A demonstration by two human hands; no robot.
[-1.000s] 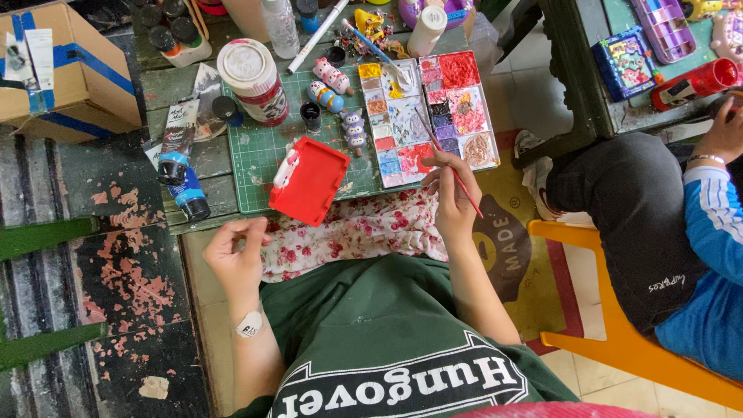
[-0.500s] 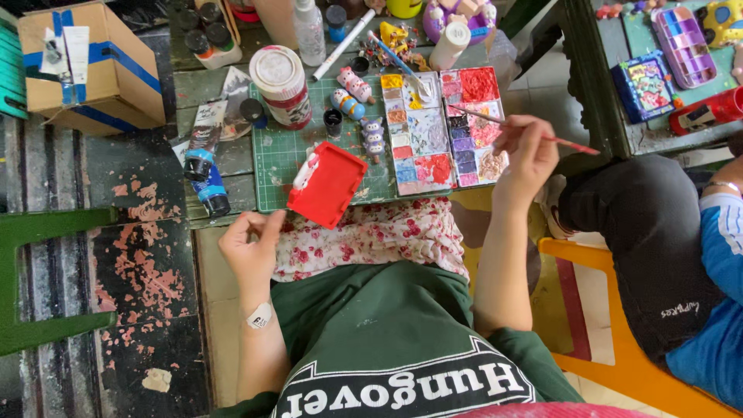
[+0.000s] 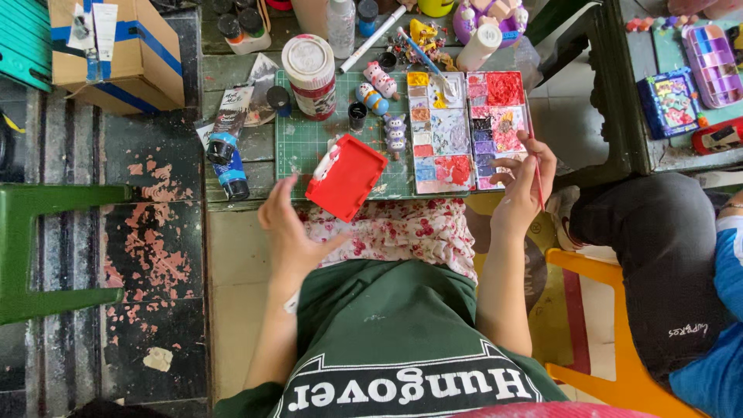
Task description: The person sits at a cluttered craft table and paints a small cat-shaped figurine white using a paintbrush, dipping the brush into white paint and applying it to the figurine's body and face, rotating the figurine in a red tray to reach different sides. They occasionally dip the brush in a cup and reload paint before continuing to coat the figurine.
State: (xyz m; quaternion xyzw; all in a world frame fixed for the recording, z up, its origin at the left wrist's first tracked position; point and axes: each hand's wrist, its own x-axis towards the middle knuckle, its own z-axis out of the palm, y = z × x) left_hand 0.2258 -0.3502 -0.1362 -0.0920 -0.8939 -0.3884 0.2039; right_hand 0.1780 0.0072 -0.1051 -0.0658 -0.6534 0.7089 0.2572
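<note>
Right hand (image 3: 520,186) sits at the right edge of the palette (image 3: 464,131), centre-right of the frame, fingers pinched narrow around a thin red brush (image 3: 535,166). The brush runs nearly straight up and down the picture, long axis vertical, one end rising past the palette's red well in the upper middle, the other dropping below the knuckles; which end carries the bristles is too fine to tell. Left hand (image 3: 290,228) hovers just left of centre, fingers spread wide and holding nothing, thumb close to the lower corner of the red box (image 3: 346,176), which lies tilted on the green mat (image 3: 309,143) with its long axis running lower left to upper right. Small painted figures (image 3: 379,89) lie on the mat above it, a white jar (image 3: 309,66) at upper left of them. To do this well, I'd judge: keep the grip light and near the ferrule, load from one well only, and steady the box with the free hand before any stroke lands. A flowered cloth (image 3: 402,232) covers the lap below.
</note>
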